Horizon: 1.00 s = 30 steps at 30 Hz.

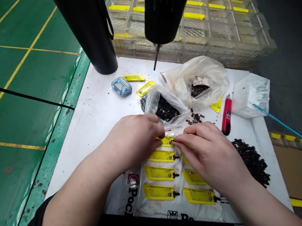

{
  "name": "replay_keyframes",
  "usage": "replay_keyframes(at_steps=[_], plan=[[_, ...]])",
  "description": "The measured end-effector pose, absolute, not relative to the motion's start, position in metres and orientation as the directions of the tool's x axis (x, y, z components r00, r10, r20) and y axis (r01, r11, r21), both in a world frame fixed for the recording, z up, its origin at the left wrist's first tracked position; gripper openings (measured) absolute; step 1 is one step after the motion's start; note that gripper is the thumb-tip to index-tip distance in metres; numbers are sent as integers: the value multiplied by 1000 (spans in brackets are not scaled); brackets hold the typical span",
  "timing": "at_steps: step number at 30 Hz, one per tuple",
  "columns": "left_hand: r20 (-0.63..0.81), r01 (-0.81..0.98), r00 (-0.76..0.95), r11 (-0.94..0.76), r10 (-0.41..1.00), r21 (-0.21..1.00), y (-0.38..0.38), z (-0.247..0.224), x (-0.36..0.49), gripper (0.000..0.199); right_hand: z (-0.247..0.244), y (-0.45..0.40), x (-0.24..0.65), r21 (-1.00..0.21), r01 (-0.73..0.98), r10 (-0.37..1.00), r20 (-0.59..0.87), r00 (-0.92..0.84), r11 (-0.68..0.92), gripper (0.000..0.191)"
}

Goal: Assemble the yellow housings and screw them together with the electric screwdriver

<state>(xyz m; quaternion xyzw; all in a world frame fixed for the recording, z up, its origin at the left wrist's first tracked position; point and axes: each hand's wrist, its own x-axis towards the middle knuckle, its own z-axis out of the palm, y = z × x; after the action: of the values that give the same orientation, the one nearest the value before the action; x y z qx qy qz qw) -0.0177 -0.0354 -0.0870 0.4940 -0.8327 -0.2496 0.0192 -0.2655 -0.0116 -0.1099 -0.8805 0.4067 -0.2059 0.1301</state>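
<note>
My left hand (143, 136) is closed with its fingertips at the left end of a yellow plastic shell (168, 141), the farthest in its column. At that shell's right end, my right hand (210, 153) pinches a small black piece (173, 141), mostly covered by the fingers. Nearer to me lie more yellow shells (161, 192), hollow side up, with black pieces at their right ends. A second column of yellow shells (200, 195) is partly hidden under my right hand.
An electric screwdriver (168, 10) hangs above the table, bit downward, beside a black bottle (93, 31). Behind the work stand a bag of black parts (179, 105), a larger bag (214, 67) and compartment trays (241, 38). A red cutter (227, 114) and black pile (250, 163) lie right.
</note>
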Motion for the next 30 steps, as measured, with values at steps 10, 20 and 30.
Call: replay_keyframes(at_steps=[10, 20, 30], plan=[[-323, -841, -523, 416, -789, 347, -39, -84, -24, 19, -114, -11, -263, -361, -685, -771, 205, 603, -633, 7], [-319, -838, -522, 407, -791, 362, -38, -86, -23, 20, -110, -10, -262, -368, -691, -777, 182, 603, -622, 10], [-314, -833, -531, 417, -787, 364, -38, -89, -24, 21, -110, -10, -262, -381, -690, -782, 181, 597, -615, 9]])
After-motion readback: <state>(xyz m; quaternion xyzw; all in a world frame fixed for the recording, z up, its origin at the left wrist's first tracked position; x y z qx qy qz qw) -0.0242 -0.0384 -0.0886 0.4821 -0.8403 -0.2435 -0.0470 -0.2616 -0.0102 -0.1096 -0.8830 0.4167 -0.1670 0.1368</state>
